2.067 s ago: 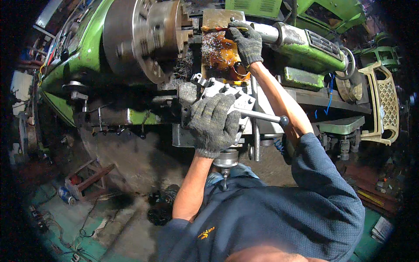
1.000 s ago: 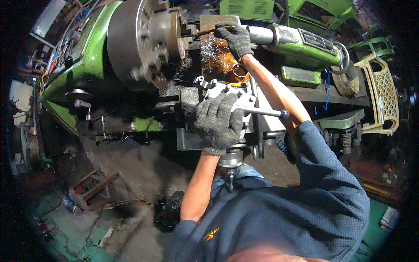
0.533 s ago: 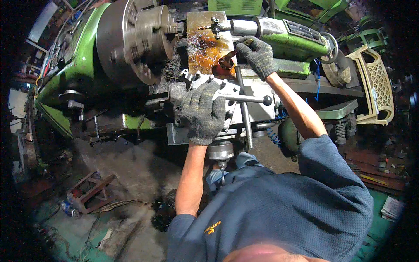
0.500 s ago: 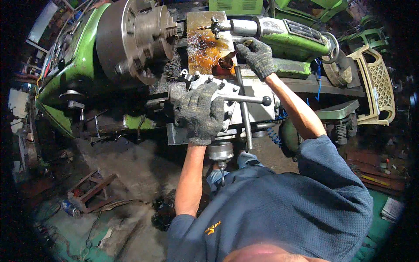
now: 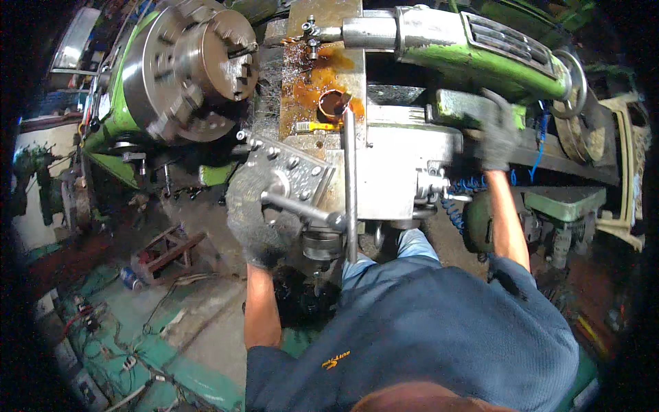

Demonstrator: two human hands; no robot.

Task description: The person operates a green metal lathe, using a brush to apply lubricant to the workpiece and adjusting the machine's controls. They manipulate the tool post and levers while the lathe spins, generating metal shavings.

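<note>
My left hand [image 5: 261, 216], in a dark grey knitted glove, is closed around the left side of the square tool post [image 5: 295, 168]. The tool post's ball-ended lever [image 5: 302, 211] sticks out to the right past my fingers. In a matching glove, my right hand [image 5: 499, 134] is off to the right beside the green tailstock base [image 5: 467, 110]. Its fingers look stretched out and nothing shows in them, though motion blurs them. A small round pot [image 5: 332, 104] of brown liquid stands on the oily plate, with a dark flat stick-like thing [image 5: 344, 103] leaning in it.
A lathe chuck [image 5: 220, 58] at the left looks smeared, as if turning. A drill bit [image 5: 292, 41] points toward it from the tailstock [image 5: 439, 38]. A long metal bar [image 5: 351, 185] lies across the carriage. A yellow-handled item [image 5: 318, 126] rests by the pot.
My right hand has left the pot and moved right, fingers now stretched. The tool post and its lever have turned clockwise, with my left hand shifting left and nearer. The view has shifted too.
</note>
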